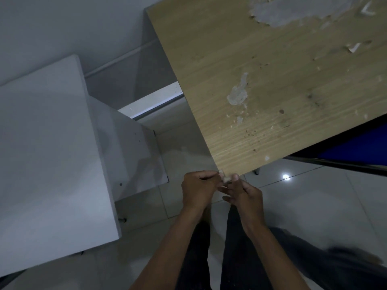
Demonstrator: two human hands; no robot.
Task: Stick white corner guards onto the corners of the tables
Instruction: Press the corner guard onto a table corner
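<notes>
Fingertips of both hands meet at the near corner of the wooden table, pinching a small white corner guard between them. The left hand curls its fingers in from nine o'clock of the corner, thumb and forefinger closing on the guard's left side. The right hand comes in from five o'clock, its thumb tip pressed against the table edge just right of the guard and its other fingers folded below. How much of the guard sits against the wood I cannot tell; only a pale sliver shows between the fingers.

By my reading, the step in hand is seating this guard on the corner: it is at the corner and touching it, but the hands have not let go. The next move probably calls for squeezing both flanks flat against the two edges so the adhesive takes, keeping the guard's angle square to the corner.

Farther out, two more white guards lie loose on the tabletop, one at one o'clock of the hands near the far edge, another a little nearer. Patches of peeled veneer scar the table surface. A white cabinet stands at nine o'clock, apart from the table, over pale glossy floor tiles.
</notes>
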